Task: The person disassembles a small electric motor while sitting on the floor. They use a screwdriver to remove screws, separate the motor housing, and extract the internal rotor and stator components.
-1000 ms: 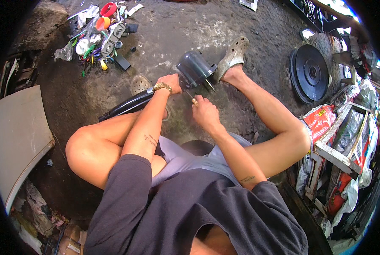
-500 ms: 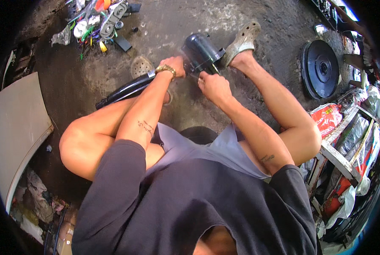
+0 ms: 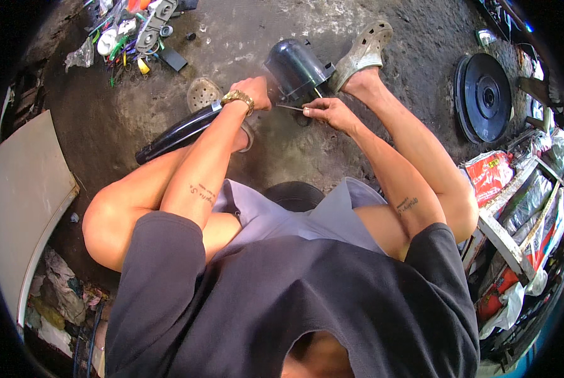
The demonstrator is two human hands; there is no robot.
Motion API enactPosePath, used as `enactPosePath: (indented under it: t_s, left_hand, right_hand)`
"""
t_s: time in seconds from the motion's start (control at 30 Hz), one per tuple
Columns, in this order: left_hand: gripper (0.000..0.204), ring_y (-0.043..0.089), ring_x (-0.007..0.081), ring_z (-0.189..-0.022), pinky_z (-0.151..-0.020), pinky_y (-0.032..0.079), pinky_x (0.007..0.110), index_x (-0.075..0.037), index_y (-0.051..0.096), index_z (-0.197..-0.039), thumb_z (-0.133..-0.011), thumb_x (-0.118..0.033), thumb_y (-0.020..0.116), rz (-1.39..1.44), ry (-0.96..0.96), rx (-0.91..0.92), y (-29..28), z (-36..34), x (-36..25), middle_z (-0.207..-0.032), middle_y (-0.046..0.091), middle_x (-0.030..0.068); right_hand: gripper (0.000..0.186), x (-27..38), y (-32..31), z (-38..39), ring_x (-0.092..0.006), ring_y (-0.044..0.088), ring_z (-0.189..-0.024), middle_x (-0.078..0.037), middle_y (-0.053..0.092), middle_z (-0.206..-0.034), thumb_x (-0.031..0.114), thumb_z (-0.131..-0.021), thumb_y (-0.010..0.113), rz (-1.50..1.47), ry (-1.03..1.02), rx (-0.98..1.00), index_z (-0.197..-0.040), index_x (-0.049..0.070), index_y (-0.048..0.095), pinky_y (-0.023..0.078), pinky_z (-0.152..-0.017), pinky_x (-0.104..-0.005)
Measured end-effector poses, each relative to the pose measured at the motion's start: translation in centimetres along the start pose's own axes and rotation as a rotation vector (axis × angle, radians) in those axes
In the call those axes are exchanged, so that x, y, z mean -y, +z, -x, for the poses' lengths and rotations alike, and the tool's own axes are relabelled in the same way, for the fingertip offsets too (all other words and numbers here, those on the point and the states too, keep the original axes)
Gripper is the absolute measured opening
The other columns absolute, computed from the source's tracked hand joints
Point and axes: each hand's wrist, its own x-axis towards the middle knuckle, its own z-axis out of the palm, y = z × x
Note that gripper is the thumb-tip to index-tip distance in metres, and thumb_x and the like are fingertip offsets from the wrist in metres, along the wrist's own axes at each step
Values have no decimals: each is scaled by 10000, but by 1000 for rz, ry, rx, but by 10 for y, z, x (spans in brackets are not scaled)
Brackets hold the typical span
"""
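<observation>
We're looking straight down at a person squatting on a stained grey concrete floor (image 3: 244, 44), knees wide, forearms reaching forward. Right in front of us sits the dark rounded plastic motor housing (image 3: 294, 68), resting on the floor just beside the right foot in its beige perforated clog (image 3: 362, 53). Our left hand (image 3: 251, 93), with a gold metal wristwatch (image 3: 238, 97) on the wrist, is closed against the near left side of that housing; whether the fingers actually grip it we cannot tell from here. Our right hand (image 3: 329, 113) is pinched shut on a thin metal rod (image 3: 290, 107), which points left, its tip ending just below the housing and near the left hand. The two hands are close but apart.

Under the left forearm a long glossy black curved panel (image 3: 174, 133) lies on the floor, with a second beige clog (image 3: 203, 94) near its upper end. Top left we have a scatter of small coloured tools and parts (image 3: 133, 31). Far right stands a black round disc (image 3: 482, 97), and at the left edge a pale flat board (image 3: 23, 195).
</observation>
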Motion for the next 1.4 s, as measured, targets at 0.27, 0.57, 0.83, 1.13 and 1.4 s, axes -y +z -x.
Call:
enactPosePath:
  t_s: [0.27, 0.57, 0.83, 1.13, 1.4]
  left_hand:
    - [613, 668, 370, -1183, -1001, 537, 464, -47, 660, -1237, -729, -337, 847, 3, -10, 18, 0, 2, -1, -1224, 710, 212]
    - [605, 670, 368, -1177, -1003, 532, 462, -48, 656, -1231, -728, -333, 836, 11, -26, 23, -1, 1, -1, -1218, 712, 207]
    - [594, 673, 351, -1184, -1020, 523, 458, -54, 669, -1233, -733, -335, 826, 19, -26, 19, -2, 5, -3, -1233, 713, 194]
    - [538, 686, 346, -1164, -1000, 542, 444, -48, 714, -1192, -742, -323, 815, 9, -8, 10, -2, 3, 0, -1218, 721, 194]
    - [465, 703, 339, -1134, -979, 555, 438, -36, 750, -1132, -743, -289, 792, 26, 2, 23, -4, 3, 0, -1194, 728, 204]
  right_hand:
    - [411, -21, 7, -2, -151, 684, -956, -68, 765, -1015, 388, -889, 790, 64, -148, -63, -1174, 93, 753, 516, -883, -332]
    - [385, -11, 18, 11, -390, 690, -1045, -174, 747, -1075, 412, -935, 683, 439, -271, -106, -1255, 199, 702, 541, -899, -463]
    - [349, 24, 57, 38, -466, 659, -1057, -257, 711, -1071, 387, -1018, 521, 431, -60, -179, -1216, 124, 637, 499, -927, -564]
    - [322, 69, 82, 38, -499, 669, -1046, -287, 707, -1076, 309, -1051, 450, 672, 67, -221, -1156, 65, 633, 514, -926, -589]
    - [319, 82, 80, 30, -464, 704, -1004, -265, 727, -1034, 276, -1029, 468, 828, 40, -228, -1105, 54, 684, 552, -893, -556]
